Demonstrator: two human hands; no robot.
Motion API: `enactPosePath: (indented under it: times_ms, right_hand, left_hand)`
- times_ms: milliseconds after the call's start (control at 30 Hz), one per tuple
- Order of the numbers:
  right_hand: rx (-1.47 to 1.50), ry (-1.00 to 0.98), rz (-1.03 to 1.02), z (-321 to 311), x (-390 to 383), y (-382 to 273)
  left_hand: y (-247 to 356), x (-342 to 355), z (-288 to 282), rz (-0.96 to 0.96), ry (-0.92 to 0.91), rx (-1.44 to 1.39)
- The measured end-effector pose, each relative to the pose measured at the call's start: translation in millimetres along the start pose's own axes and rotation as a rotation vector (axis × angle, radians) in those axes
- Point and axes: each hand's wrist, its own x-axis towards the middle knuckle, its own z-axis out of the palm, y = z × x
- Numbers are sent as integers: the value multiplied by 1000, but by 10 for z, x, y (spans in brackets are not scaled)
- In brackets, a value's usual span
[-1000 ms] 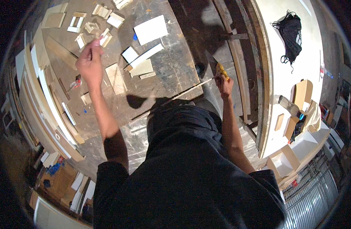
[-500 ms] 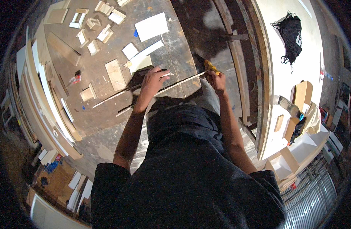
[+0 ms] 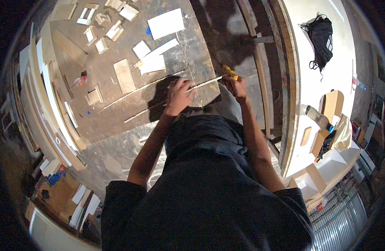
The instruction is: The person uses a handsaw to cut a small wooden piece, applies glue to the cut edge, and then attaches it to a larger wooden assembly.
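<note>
My left hand [image 3: 180,96] is over the near edge of a brown work table [image 3: 159,90], fingers curled and slightly blurred around a long thin pale strip [image 3: 209,82]. Part of that strip is hidden under the hand. Just beyond the table's right corner, my right hand [image 3: 237,87] is closed at the strip's right end, gripping a yellow tool [image 3: 229,72] whose kind I cannot make out. A second thin strip [image 3: 136,90] lies farther in, roughly parallel. Beside it rests a flat wooden board [image 3: 124,76].
Small wooden frame pieces [image 3: 114,30] and white panels [image 3: 165,26] lie on the far part of the table. Long boards [image 3: 54,104] line the left side. At right, a white-topped bench [image 3: 314,88] carries a black stringy bundle [image 3: 321,42] and a clear bottle [image 3: 318,117].
My left hand has moved right along the strip, toward my right hand. A slim white-and-black item seen in its fingers earlier no longer shows clearly. My right hand has barely moved.
</note>
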Motion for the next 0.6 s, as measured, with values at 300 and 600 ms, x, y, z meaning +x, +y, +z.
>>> enactPosePath:
  times_ms: [300, 600]
  right_hand:
    - [101, -82, -46, -290, 2, 62]
    - [-62, 65, 49, -547, -732, -353]
  left_hand:
    - [25, 477, 519, 189, -77, -89]
    - [88, 456, 502, 156, -65, 12]
